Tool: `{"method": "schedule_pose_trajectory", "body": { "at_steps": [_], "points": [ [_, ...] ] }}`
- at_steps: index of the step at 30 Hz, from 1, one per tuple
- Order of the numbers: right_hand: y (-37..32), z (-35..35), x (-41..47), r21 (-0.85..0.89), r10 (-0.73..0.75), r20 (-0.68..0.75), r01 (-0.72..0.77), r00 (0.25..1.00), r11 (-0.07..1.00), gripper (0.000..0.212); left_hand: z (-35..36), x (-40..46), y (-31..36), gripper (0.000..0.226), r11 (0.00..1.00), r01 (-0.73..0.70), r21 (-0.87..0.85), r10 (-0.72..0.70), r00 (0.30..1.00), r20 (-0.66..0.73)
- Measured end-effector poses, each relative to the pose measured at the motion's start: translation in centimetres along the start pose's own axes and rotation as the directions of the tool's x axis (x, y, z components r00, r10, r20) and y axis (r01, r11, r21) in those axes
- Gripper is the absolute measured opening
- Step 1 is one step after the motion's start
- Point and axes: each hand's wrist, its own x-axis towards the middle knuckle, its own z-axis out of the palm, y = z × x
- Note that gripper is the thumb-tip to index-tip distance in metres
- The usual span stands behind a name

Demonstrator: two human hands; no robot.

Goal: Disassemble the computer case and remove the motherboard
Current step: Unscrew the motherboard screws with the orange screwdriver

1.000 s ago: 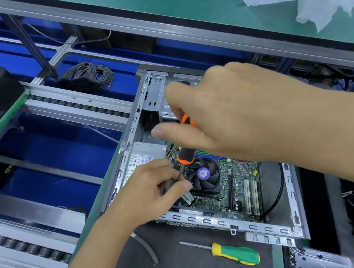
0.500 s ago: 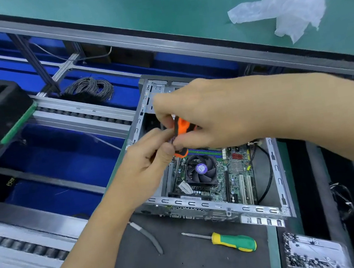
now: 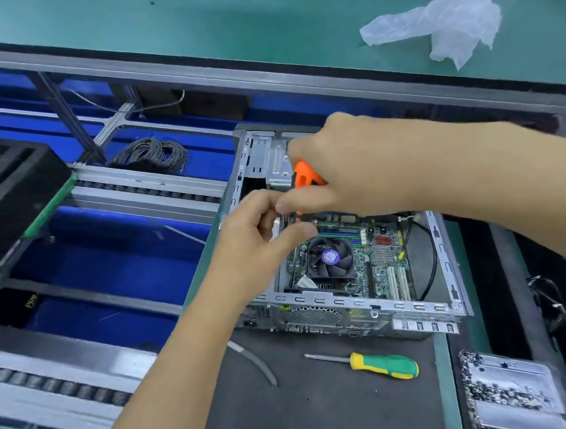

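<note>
**Hands working a screwdriver over an open computer case**

Hands meet above an open computer case that lies on its side on a dark work mat, at the edge of a green bench. The right hand is closed around the orange handle of a screwdriver; its tip is hidden behind the fingers. The left hand is held narrow, thumb and forefinger pinched close together just below the handle. Whether they grip a screw cannot be told.

The motherboard still sits inside the case, flat against its floor, with a black round cooling fan on top and a black cable looping along the right wall.

Likely risks: a loosened screw could slip from the fingers and fall among the board's components, and a slipping tip could scratch the green circuit surface. The attached cable could snag if the board is lifted.

The case is thin, dull grey sheet metal with punched slots and sharp-looking edges. A second screwdriver, with a glossy yellow and green handle, lies on the mat near the case. A clear tray of small dark screws sits to the right. Crumpled translucent plastic rests on the far bench.
</note>
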Motion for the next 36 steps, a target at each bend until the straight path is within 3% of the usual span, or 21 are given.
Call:
{"method": "schedule_pose_trajectory", "body": {
  "at_steps": [2, 5, 8, 11, 15, 18, 20, 23, 26, 28, 33, 36],
  "points": [
    [-0.1, -0.2, -0.1, 0.026, -0.006, 0.021, 0.006, 1.0, 1.0, 0.046, -0.4, -0.1, 0.0, 0.03, 0.999, -0.034, 0.014, 0.033, 0.999, 0.028],
    [-0.2, 0.5, -0.2, 0.019, -0.023, -0.019, 0.023, 1.0, 1.0, 0.06, -1.0, -0.1, 0.2, 0.017, 0.99, -0.126, 0.063, 0.115, 0.981, 0.155],
    [-0.1, 0.7, 0.3, -0.046, -0.046, -0.045, 0.044, 0.998, 0.998, 0.064, -1.1, 0.5, -0.1, 0.02, 0.992, -0.074, 0.104, 0.066, 0.994, 0.085],
    [0.1, 1.0, 0.5, -0.127, 0.02, -0.102, -0.033, 0.995, 0.991, 0.063, -0.5, 1.0, -0.7, 0.039, 0.997, 0.034, 0.075, -0.034, 0.999, 0.001],
    [0.6, 1.2, 0.9, -0.207, -0.021, -0.091, 0.002, 0.996, 0.978, 0.041, 0.1, 0.7, -0.3, 0.049, 1.0, -0.02, 0.023, 0.019, 0.999, 0.044],
    [1.2, 1.0, 1.0, -0.077, -0.078, 0.032, 0.08, 0.996, 0.994, 0.023, -0.6, 0.1, -0.4, 0.018, 0.996, -0.091, 0.011, 0.088, 0.986, 0.142],
    [1.5, 0.5, 0.9, 0.0, -0.127, 0.112, 0.128, 0.985, 0.992, 0.021, -0.9, -0.2, -0.4, 0.016, 0.984, -0.17, 0.047, 0.162, 0.975, 0.15],
    [1.7, 0.5, 0.6, -0.006, -0.103, 0.133, 0.105, 0.986, 0.994, 0.034, 0.1, -0.1, -0.5, 0.024, 0.994, -0.093, 0.055, 0.091, 0.995, 0.036],
    [1.5, 1.0, 0.8, -0.173, 0.013, -0.02, -0.017, 1.0, 0.985, 0.051, 1.2, 0.3, -0.7, 0.046, 0.998, 0.055, 0.028, -0.054, 0.997, -0.052],
    [1.3, 1.3, 1.0, -0.191, -0.009, -0.076, -0.005, 0.997, 0.982, 0.047, 1.4, 0.4, -0.7, 0.038, 0.997, 0.07, -0.018, -0.071, 0.994, -0.081],
    [1.3, 1.1, 0.9, 0.028, -0.062, -0.024, 0.063, 0.998, 0.998, 0.07, 0.7, -0.3, -0.3, 0.012, 0.998, -0.06, -0.009, 0.06, 0.998, 0.024],
    [1.3, 0.9, 0.6, 0.072, -0.082, 0.005, 0.081, 0.997, 0.994, 0.076, 0.3, -0.5, -0.6, 0.021, 0.992, -0.11, 0.056, 0.108, 0.994, 0.029]
  ]
}}
